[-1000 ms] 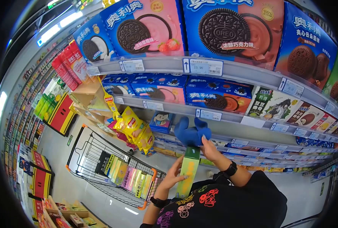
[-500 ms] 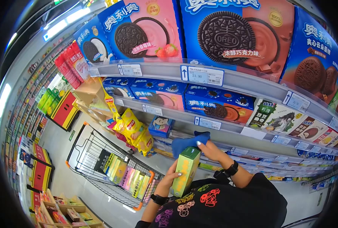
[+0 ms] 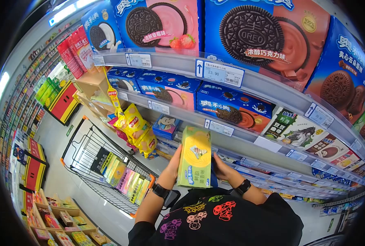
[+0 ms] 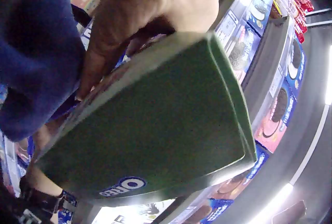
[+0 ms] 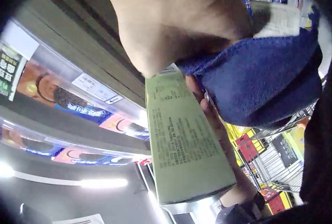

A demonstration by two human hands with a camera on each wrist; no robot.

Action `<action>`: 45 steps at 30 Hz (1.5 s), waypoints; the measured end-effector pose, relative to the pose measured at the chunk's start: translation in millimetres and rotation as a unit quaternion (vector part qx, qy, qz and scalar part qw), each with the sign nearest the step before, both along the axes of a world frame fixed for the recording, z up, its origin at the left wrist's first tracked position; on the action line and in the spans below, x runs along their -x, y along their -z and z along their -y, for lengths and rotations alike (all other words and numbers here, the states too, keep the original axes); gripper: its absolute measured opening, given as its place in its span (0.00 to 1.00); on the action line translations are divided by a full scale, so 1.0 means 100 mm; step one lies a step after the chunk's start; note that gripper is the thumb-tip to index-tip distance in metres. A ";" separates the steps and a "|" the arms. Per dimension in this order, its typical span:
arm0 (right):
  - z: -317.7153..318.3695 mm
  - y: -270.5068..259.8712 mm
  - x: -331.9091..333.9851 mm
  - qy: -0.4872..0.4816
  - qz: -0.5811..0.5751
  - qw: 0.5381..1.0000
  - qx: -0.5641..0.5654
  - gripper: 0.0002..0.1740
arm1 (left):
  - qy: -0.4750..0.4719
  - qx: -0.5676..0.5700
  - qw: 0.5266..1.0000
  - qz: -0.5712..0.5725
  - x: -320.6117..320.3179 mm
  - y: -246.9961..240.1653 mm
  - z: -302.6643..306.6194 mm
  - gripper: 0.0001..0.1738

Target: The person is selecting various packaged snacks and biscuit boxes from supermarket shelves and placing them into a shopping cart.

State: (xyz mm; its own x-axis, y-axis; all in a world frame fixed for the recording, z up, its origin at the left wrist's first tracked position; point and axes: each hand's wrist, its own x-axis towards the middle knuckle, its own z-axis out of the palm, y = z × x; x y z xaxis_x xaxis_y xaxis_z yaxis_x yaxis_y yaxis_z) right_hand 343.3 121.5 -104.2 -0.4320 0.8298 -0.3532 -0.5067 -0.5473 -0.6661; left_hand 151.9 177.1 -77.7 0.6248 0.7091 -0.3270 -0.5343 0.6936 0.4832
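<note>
The left hand (image 3: 173,163) and the right hand (image 3: 224,169) grip one green box (image 3: 195,158) before the shelf (image 3: 186,116); the shopping cart (image 3: 151,179) stands on the floor (image 3: 95,208).

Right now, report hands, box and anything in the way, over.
Left hand grips green box. Right hand at its other side, holding blue cloth. Cloth bunched by box; shelves just ahead.

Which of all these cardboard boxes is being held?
The green-and-yellow Oreo box, between the left hand and the right hand; the other boxes nearby sit on grey shelves or in the black wire cart.
</note>
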 end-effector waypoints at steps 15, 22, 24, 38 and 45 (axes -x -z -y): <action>-0.32 -0.26 0.05 0.073 -0.097 0.991 0.059 0.22 | -0.003 -0.024 0.999 -0.030 -0.09 0.04 -0.38 0.26; -0.61 -0.10 0.17 0.075 -0.005 0.997 -0.010 0.26 | -0.084 0.014 0.996 -0.010 0.09 0.02 -0.21 0.23; -0.68 -0.09 0.20 0.099 0.002 0.995 -0.015 0.27 | -0.113 0.005 0.994 0.003 0.07 -0.01 -0.20 0.23; -0.55 0.12 0.27 -0.009 0.033 0.999 0.021 0.21 | -0.217 0.006 0.976 0.009 -0.05 0.06 -0.28 0.18; -0.72 0.37 0.37 0.062 -0.009 0.997 0.054 0.22 | -0.219 0.036 0.975 0.003 -0.07 0.15 -0.30 0.20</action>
State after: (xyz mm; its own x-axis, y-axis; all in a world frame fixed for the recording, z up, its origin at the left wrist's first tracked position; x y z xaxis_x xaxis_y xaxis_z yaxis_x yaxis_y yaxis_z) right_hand 306.3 193.4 -141.4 -0.3358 0.8344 -0.4371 -0.5857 -0.5484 -0.5968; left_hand 159.0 207.2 -92.9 0.2700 0.8835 -0.3827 -0.7897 0.4306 0.4369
